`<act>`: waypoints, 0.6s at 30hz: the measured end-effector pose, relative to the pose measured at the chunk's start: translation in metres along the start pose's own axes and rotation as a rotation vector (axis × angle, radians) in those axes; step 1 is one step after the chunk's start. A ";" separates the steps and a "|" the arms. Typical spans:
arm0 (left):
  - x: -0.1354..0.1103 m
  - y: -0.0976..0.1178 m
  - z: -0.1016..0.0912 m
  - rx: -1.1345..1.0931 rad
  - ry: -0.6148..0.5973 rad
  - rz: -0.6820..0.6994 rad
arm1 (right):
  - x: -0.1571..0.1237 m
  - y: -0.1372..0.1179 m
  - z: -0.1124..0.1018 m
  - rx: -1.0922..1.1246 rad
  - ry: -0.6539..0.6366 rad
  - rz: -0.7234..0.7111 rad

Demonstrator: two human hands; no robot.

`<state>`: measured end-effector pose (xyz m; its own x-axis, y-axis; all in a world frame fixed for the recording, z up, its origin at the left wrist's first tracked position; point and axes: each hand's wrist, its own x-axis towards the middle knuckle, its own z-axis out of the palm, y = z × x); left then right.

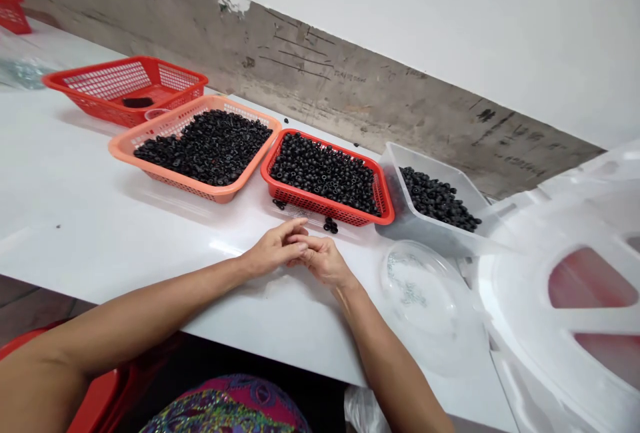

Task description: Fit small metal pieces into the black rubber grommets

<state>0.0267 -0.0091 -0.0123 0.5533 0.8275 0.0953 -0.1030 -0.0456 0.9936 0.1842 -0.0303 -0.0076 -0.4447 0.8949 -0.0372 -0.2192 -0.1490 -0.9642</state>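
My left hand (274, 246) and my right hand (324, 260) meet above the white table, fingertips pressed together. Both are closed; whatever lies between the fingers, if anything, is hidden. Just beyond them is a red basket (327, 206) full of small black ring-shaped pieces (325, 173). A few loose black pieces (331, 225) lie on the table between my hands and that basket. To its left, an orange basket (200, 192) holds a heap of smaller black rings (210, 146). On the right, a clear plastic bin (425, 236) contains more black pieces (437, 198).
A larger red basket (113, 112) with a dark item inside stands at the back left. Right of my hands lies a clear round lid (425, 316) with tiny pale bits. A large white slotted plastic piece (520, 286) fills the right edge. A wall (320, 80) runs behind the table.
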 end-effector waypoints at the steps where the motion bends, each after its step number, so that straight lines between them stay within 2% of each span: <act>1: 0.000 -0.001 0.001 0.026 -0.014 0.004 | 0.000 0.000 0.002 -0.042 -0.009 -0.021; 4: -0.001 -0.004 0.001 0.114 -0.042 0.028 | 0.000 0.000 0.005 -0.176 -0.005 -0.053; 7: -0.001 -0.005 0.000 0.094 -0.082 0.018 | 0.001 0.000 0.008 -0.253 0.061 -0.029; 9: -0.001 -0.004 -0.001 0.048 -0.135 0.000 | 0.002 0.000 0.008 -0.264 0.094 0.005; 11: 0.000 -0.003 0.000 -0.008 -0.178 -0.025 | 0.001 -0.002 0.006 -0.215 0.072 0.046; 14: 0.002 -0.002 -0.001 -0.115 -0.088 -0.069 | -0.001 -0.007 0.001 -0.019 0.022 0.112; 18: 0.010 -0.001 -0.007 -0.366 0.061 -0.142 | -0.002 -0.008 -0.004 0.156 0.164 0.144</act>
<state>0.0262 0.0029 -0.0130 0.5339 0.8437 -0.0562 -0.3227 0.2647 0.9087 0.1906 -0.0288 -0.0009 -0.3376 0.9139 -0.2255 -0.3008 -0.3318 -0.8941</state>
